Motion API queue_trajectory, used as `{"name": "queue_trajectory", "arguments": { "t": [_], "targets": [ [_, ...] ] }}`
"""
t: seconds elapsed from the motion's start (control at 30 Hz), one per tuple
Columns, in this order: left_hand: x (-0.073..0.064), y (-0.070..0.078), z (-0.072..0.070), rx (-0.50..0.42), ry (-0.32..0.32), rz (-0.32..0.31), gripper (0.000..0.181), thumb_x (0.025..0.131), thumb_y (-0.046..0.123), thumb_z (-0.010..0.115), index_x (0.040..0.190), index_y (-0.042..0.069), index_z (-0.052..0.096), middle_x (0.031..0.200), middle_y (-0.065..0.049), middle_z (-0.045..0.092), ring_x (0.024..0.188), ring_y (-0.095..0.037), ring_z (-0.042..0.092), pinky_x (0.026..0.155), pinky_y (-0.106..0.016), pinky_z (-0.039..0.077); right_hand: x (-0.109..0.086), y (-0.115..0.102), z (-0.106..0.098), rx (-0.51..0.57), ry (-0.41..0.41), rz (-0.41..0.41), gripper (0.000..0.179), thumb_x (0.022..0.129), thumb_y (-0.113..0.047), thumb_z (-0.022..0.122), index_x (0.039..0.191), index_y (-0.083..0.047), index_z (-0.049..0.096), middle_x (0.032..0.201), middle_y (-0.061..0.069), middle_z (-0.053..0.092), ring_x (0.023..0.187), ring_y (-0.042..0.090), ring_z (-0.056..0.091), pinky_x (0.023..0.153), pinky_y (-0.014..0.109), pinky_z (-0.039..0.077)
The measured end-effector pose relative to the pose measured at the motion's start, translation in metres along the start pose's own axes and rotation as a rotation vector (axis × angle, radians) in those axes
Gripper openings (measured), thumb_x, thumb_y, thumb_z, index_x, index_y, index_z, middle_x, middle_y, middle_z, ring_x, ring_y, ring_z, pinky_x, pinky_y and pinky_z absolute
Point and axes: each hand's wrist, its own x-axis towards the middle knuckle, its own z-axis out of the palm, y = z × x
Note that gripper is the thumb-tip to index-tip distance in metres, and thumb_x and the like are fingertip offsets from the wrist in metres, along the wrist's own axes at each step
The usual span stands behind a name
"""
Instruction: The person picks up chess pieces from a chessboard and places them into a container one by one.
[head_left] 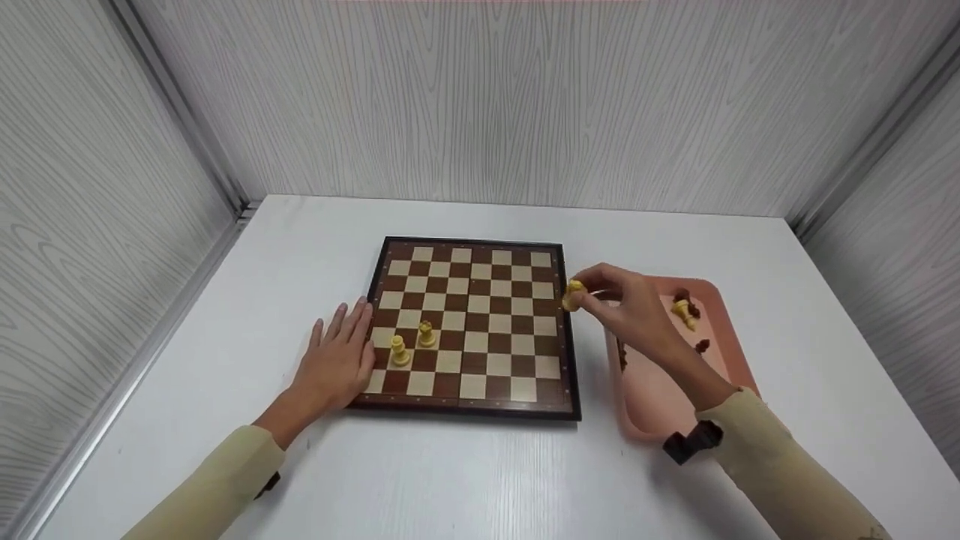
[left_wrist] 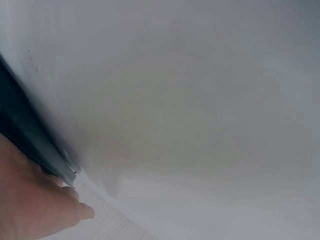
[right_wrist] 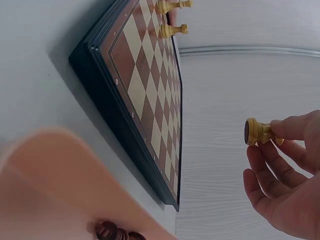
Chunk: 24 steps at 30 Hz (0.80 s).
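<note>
Between thumb and fingers, my right hand (head_left: pixel 626 304) pinches a pale yellow chess piece (right_wrist: pixel 257 132) just off the right edge of the chessboard (head_left: pixel 480 300). The piece's dark round base shows in the right wrist view. My left hand (head_left: pixel 337 360) lies with straight fingers along the board's left edge, touching it. Two pale yellow chess pieces stand upright on the board near that hand: a rook (head_left: pixel 400 351) and another piece with a crown-like top (head_left: pixel 427 334). The left wrist view shows little beyond the hand (left_wrist: pixel 37 200) and the board's dark side (left_wrist: pixel 30 127).
Right of the board sits a pink tray (head_left: pixel 720 307), partly under my right forearm. Inside it lie a pale yellow chess piece (head_left: pixel 684 313) and several dark brown pieces (head_left: pixel 702 346). Wood-grain panels (head_left: pixel 487 105) enclose the white table (head_left: pixel 480 472) at the back and sides.
</note>
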Motion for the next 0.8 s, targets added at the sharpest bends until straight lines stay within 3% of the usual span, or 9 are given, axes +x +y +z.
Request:
{"name": "queue_trajectory", "arguments": {
  "t": [0.2, 0.33, 0.53, 0.67, 0.8],
  "targets": [
    [-0.001, 0.000, 0.001, 0.002, 0.025, 0.009, 0.061, 0.110, 0.027, 0.031, 0.163, -0.001, 0.017, 0.170, -0.016, 0.017, 0.155, -0.040, 0.012, 0.121, -0.064, 0.009, -0.009, 0.005, -0.020, 0.017, 0.015, 0.054, 0.021, 0.098, -0.019, 0.073, 0.115, -0.006, 0.073, 0.105, 0.006, 0.075, 0.099, 0.021, 0.071, 0.085, 0.020, 0.054],
    [-0.001, 0.002, 0.001, -0.002, 0.042, 0.016, 0.061, 0.110, 0.027, 0.033, 0.162, -0.001, 0.019, 0.169, -0.016, 0.019, 0.155, -0.041, 0.014, 0.120, -0.065, 0.011, -0.014, 0.008, -0.033, 0.000, 0.020, 0.061, 0.023, 0.099, -0.020, 0.072, 0.117, -0.006, 0.072, 0.108, 0.007, 0.074, 0.102, 0.022, 0.071, 0.088, 0.019, 0.053],
    [0.000, 0.003, 0.002, -0.001, 0.052, 0.021, 0.062, 0.109, 0.028, 0.032, 0.162, -0.001, 0.020, 0.169, -0.017, 0.019, 0.155, -0.041, 0.015, 0.120, -0.064, 0.011, -0.023, 0.018, -0.049, -0.222, 0.081, 0.076, 0.021, 0.099, -0.034, 0.071, 0.115, -0.021, 0.075, 0.107, -0.006, 0.075, 0.098, 0.015, 0.073, 0.076, 0.020, 0.050],
    [-0.002, 0.002, 0.002, -0.004, 0.046, 0.015, 0.062, 0.109, 0.028, 0.032, 0.162, -0.001, 0.020, 0.169, -0.017, 0.019, 0.155, -0.042, 0.015, 0.120, -0.065, 0.011, -0.023, 0.027, -0.056, -0.175, 0.089, 0.041, 0.018, 0.098, -0.018, 0.072, 0.114, -0.010, 0.074, 0.105, 0.005, 0.075, 0.093, 0.021, 0.073, 0.076, 0.015, 0.052],
    [-0.001, 0.001, 0.001, 0.000, 0.032, 0.006, 0.062, 0.109, 0.029, 0.031, 0.163, 0.000, 0.018, 0.170, -0.015, 0.017, 0.155, -0.040, 0.013, 0.121, -0.064, 0.010, -0.022, 0.035, -0.060, -0.126, 0.098, 0.014, 0.016, 0.095, -0.005, 0.072, 0.111, -0.002, 0.073, 0.101, 0.011, 0.075, 0.087, 0.018, 0.071, 0.073, 0.012, 0.052]
  ]
}}
